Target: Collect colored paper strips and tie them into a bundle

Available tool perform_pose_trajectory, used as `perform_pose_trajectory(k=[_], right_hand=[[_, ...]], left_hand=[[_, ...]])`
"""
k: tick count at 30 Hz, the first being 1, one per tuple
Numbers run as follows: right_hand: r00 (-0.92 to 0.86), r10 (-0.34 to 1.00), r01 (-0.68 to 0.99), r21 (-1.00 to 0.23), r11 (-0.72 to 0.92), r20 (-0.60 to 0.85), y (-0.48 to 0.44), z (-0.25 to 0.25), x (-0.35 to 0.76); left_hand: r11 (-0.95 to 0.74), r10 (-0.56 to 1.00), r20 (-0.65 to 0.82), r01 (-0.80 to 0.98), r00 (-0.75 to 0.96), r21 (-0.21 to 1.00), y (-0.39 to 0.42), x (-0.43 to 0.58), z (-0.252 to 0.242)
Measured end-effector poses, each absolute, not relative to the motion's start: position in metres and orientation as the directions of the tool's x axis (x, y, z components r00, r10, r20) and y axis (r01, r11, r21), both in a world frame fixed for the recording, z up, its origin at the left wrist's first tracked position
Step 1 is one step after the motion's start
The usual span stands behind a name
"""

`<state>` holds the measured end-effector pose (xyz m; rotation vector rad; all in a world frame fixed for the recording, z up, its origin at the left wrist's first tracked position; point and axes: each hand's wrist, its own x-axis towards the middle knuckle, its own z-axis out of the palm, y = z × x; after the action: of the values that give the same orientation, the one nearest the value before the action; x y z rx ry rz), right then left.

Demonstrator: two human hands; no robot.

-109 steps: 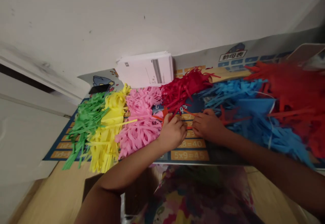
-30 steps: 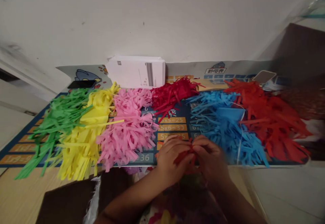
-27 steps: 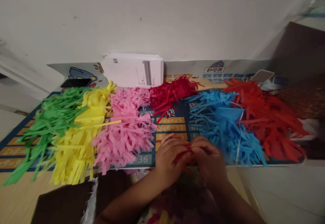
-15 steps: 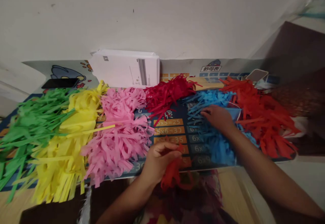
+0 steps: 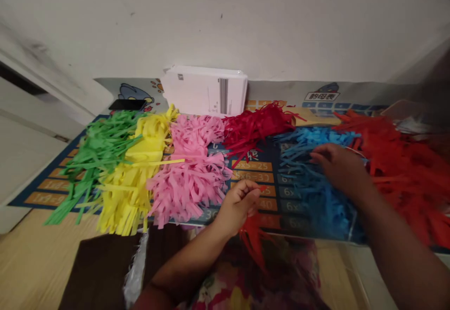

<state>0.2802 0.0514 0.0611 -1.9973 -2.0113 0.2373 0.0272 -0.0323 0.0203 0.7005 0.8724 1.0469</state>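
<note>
My left hand (image 5: 239,208) pinches a red-orange paper fringe (image 5: 253,240), which hangs down past the mat's near edge. My right hand (image 5: 339,169) lies with its fingers spread on a blue paper fringe (image 5: 316,186), holding nothing. Between my hands is a printed multiplication mat (image 5: 258,178). Along it lie a green paper fringe (image 5: 98,153), a yellow one (image 5: 135,174), a pink one (image 5: 188,188) and a crimson one (image 5: 256,125). A large red-orange fringe (image 5: 404,160) spreads past my right hand.
A stack of white paper sheets (image 5: 206,91) and a black phone (image 5: 127,105) stand at the mat's far edge against a white wall (image 5: 225,19). Below the mat are a wooden floor (image 5: 31,254) and a floral cloth (image 5: 260,272).
My hands have moved apart from holding the red fringe together. The left hand keeps the fringe, and the right hand now rests on the blue fringe. The view has swung slightly.
</note>
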Motion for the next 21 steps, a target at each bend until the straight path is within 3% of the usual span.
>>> perform_pose_trajectory(k=[2, 4, 6, 8, 11, 13, 21], right_hand=[[0.006, 0.987, 0.841, -0.535, 0.083, 0.161, 0.02, 0.065, 0.269], [-0.058, 0.976, 0.63, -0.751, 0.199, 0.21, -0.012, 0.058, 0.25], [-0.086, 0.977, 0.436, -0.874, 0.214, 0.196, -0.038, 0.042, 0.231], [-0.021, 0.992, 0.273, -0.954, 0.126, 0.125, -0.055, 0.025, 0.218], [0.075, 0.997, 0.038, -0.999, -0.018, -0.015, -0.066, 0.007, 0.211], [0.081, 0.996, -0.018, -1.0, -0.019, -0.021, -0.069, 0.003, 0.214], [0.116, 0.992, 0.135, -0.99, 0.037, 0.053, -0.076, 0.009, 0.221]], left_hand=[[0.223, 0.969, -0.181, -0.276, 0.171, 0.935, -0.035, 0.027, 0.022], [0.038, 0.991, -0.028, -0.072, 0.129, 0.997, -0.037, 0.027, 0.024], [-0.176, 0.974, 0.158, 0.101, 0.164, 0.979, -0.039, 0.027, 0.025], [-0.344, 0.925, 0.295, 0.198, 0.239, 0.918, -0.041, 0.027, 0.025], [-0.448, 0.879, 0.367, 0.267, 0.304, 0.853, -0.042, 0.029, 0.024], [-0.468, 0.87, 0.376, 0.293, 0.318, 0.834, -0.042, 0.03, 0.025], [-0.509, 0.847, 0.397, 0.323, 0.353, 0.798, -0.043, 0.037, 0.025]])
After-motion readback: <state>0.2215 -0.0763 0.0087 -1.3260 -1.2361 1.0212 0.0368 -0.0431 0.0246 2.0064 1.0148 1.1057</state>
